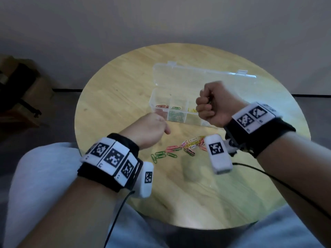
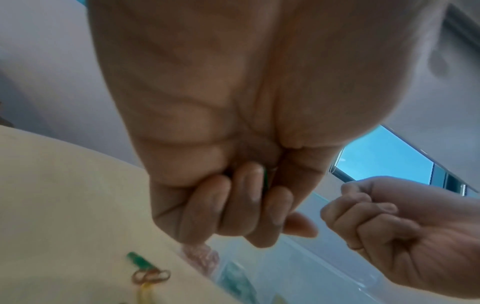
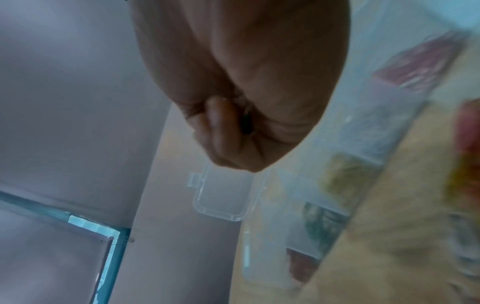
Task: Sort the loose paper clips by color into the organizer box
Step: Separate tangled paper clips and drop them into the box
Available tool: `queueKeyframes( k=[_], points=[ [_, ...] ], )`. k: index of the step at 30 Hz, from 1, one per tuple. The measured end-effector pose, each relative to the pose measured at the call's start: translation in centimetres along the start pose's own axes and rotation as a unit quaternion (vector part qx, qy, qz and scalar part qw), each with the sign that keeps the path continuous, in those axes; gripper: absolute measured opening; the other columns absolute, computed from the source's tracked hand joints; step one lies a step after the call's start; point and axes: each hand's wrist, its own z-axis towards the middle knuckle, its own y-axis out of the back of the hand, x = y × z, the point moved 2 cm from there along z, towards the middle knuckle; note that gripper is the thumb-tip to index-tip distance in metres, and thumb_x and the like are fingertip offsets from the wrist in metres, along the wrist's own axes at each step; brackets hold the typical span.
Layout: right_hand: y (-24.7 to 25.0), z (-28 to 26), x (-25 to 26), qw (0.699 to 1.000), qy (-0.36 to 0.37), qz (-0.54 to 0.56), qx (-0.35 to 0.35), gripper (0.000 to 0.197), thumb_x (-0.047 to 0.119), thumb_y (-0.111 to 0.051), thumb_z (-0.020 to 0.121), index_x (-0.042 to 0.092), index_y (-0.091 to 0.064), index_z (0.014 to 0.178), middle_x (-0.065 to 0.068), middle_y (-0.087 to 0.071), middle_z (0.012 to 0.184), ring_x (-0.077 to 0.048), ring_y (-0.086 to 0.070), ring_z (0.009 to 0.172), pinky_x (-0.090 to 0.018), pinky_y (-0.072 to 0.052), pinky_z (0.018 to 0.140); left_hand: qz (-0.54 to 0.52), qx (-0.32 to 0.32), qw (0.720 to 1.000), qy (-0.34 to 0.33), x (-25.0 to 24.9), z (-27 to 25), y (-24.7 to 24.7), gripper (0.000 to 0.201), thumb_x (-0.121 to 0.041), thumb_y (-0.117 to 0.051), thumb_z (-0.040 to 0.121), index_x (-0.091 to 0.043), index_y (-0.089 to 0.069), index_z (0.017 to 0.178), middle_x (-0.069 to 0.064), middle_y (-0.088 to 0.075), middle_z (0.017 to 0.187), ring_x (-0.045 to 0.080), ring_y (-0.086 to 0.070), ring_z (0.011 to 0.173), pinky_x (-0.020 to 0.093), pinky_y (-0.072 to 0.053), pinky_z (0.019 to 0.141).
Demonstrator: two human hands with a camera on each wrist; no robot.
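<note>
A clear organizer box (image 1: 179, 121) lies open on the round wooden table (image 1: 114, 97), its lid (image 1: 200, 77) folded back. Its near compartments hold red, green and yellow clips. Loose paper clips (image 1: 188, 145) of mixed colors lie in a pile in front of the box, with green ones (image 1: 161, 155) at the left end. My left hand (image 2: 259, 216) hovers by the box's near left corner, fingers curled round a green clip (image 2: 265, 176). My right hand (image 1: 207, 108) is a fist above the box's right part; a small dark clip (image 3: 245, 125) shows inside it.
Black cables (image 1: 286, 187) trail from both wrist bands across the table's near edge. My knees in grey trousers (image 1: 44, 176) sit under the near rim. A dark object (image 1: 18, 93) stands on the floor at the left. A wall is close behind the table.
</note>
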Motion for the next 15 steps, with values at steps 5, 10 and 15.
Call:
queueKeyframes(
  k=[5,10,15],
  points=[
    [-3.4,1.3,2.3,0.983,0.055,-0.161,-0.066,0.016,0.017,-0.055,0.088,0.016,-0.043,0.077,0.000,-0.029,0.057,-0.016,-0.026,0.048,-0.024,-0.026,0.046,0.009,-0.006,1.000,-0.016,-2.5,1.3,1.6,0.030,-0.018,-0.046,0.093,-0.013,-0.066,0.071,0.004,-0.048,0.064,0.023,-0.038,0.057,0.030,-0.027,0.055],
    [-4.7,2.4,2.3,0.969,0.047,-0.233,-0.069,0.033,0.035,-0.059,0.093,0.006,-0.055,0.109,-0.010,-0.052,0.086,-0.022,-0.047,0.072,-0.030,-0.043,0.067,0.032,-0.023,0.999,-0.012,-3.9,2.3,2.3,0.031,-0.020,-0.040,0.096,-0.012,-0.065,0.079,0.003,-0.058,0.073,0.017,-0.048,0.061,0.030,-0.035,0.057],
    [-3.7,1.6,1.5,0.967,0.069,-0.239,-0.055,0.053,0.052,-0.048,0.095,0.013,-0.048,0.131,-0.012,-0.055,0.124,-0.021,-0.055,0.100,-0.040,-0.043,0.103,0.035,-0.043,0.998,-0.013,-5.4,3.9,2.2,0.030,-0.019,-0.039,0.096,-0.007,-0.067,0.098,-0.003,-0.062,0.082,0.013,-0.055,0.074,0.027,-0.038,0.064]
  ],
)
